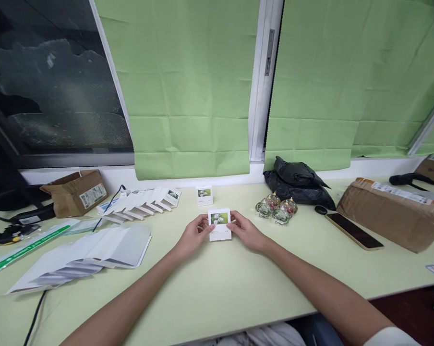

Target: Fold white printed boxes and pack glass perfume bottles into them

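A small white box (220, 233) with a photo of white flowers on its front stands upright between my two hands near the middle of the table. My left hand (193, 235) grips its left side, the thumb lying on the front face. On the right side my right hand (248, 232) holds it the same way, fingers behind and thumb in front. Just beyond, a similar white box (204, 196) with a flower photo stands by itself. To the left, a row of white folded boxes (145, 203) leans together, and a fanned stack of flat white cartons (90, 252) lies closer to me.
Right of my hands lie clear glass-like ornaments (276, 208), a black plastic bag (298, 182), a phone (354, 231) and a large brown carton (393, 214). An open cardboard box (75, 193) sits at the back left. A black cable (36, 315) crosses the table's left side.
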The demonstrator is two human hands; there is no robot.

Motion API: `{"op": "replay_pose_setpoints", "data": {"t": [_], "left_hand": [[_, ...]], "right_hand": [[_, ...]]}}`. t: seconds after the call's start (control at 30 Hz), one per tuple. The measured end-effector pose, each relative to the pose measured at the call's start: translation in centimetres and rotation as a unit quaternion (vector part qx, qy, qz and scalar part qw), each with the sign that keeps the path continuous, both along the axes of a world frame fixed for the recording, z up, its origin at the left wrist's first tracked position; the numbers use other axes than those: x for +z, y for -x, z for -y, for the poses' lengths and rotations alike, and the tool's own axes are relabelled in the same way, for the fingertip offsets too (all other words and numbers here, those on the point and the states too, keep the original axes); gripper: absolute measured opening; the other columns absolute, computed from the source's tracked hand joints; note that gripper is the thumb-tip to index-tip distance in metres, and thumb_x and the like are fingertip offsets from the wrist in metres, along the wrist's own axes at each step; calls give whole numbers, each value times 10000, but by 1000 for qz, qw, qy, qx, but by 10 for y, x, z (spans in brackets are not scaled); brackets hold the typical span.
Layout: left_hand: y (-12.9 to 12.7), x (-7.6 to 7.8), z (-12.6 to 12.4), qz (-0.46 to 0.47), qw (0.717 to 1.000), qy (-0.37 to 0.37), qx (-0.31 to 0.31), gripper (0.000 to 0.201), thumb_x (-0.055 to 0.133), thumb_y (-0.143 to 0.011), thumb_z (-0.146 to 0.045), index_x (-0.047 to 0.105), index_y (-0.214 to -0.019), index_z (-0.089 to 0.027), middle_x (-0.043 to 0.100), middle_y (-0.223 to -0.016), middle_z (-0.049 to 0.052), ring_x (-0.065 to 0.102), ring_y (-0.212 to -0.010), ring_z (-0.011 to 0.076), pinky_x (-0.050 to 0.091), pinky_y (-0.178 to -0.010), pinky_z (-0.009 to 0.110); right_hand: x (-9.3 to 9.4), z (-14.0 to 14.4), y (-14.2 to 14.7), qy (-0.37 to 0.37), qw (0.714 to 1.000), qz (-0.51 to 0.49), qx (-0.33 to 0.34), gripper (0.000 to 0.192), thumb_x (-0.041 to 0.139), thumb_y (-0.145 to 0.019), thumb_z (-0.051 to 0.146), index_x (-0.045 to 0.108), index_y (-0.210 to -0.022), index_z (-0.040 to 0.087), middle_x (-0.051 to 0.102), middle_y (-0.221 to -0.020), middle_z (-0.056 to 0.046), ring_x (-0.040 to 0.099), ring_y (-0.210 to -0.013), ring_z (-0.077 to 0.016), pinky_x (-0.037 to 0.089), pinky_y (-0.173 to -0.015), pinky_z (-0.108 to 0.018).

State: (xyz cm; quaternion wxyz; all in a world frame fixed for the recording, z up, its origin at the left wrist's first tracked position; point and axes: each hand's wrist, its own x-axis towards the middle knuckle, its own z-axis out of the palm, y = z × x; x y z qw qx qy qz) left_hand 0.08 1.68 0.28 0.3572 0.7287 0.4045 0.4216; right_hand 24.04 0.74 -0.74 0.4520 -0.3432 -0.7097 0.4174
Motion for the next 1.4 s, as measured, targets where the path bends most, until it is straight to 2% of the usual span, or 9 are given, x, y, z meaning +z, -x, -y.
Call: {"op": "replay_pose_setpoints", "data": {"t": [0.2,0.33,0.53,0.77,1.03,1.2,1.4], "left_hand": [[0,-1,0,18,999,28,-7,489,660,-906,-560,642,-1215,-182,711,-1003,67,663,-936,231,549,-863,380],[1,-4,-2,46,998,49,-4,507,684,-893,-565,625,-1207,-171,714,-988,64,684,-952,242,559,-899,415],[3,-7,-5,61,996,57,-13,501,684,-910,-544,616,-1224,-160,713,-1034,75,686,-957,228,562,-885,386],[4,-4,2,8,1000,22,-11,456,627,-961,-495,600,-1309,-200,712,-1113,65,652,-900,196,539,-845,342],[1,1,10,-23,1000,-17,-4,386,592,-980,-439,583,-1312,-244,706,-1128,43,653,-874,187,534,-821,328],[3,4,12,-70,997,-35,-3,387,561,-996,-424,545,-1347,-262,695,-1175,51,656,-925,201,527,-835,334],[5,1,11,-109,993,-47,-4,384,562,-1000,-426,512,-1345,-267,693,-1108,43,649,-922,206,512,-819,333]], "right_hand": [[-3,-1,-5,2,999,47,-18,477,563,-1008,487,542,-1408,226,711,-1035,-49,662,-951,-209,523,-871,-367],[-5,-2,-10,6,996,91,-11,403,606,-984,491,626,-1270,208,699,-993,-33,620,-862,-185,493,-794,-330],[-4,-2,-13,-7,988,153,3,339,665,-938,481,674,-1105,187,629,-926,-13,524,-775,-160,420,-678,-285],[1,2,-13,-54,971,231,-21,313,612,-967,472,630,-1065,175,620,-1006,-49,556,-885,-201,454,-757,-313],[2,5,-15,-100,964,247,-10,256,552,-1001,405,557,-1150,196,610,-1072,-69,574,-938,-235,485,-815,-359],[2,1,-16,-141,947,288,-25,254,580,-988,379,553,-1159,194,608,-1086,-86,556,-956,-247,468,-849,-378],[3,0,-18,-144,943,299,-39,271,620,-965,374,577,-1162,193,609,-1079,-77,545,-965,-242,460,-856,-359]]}}
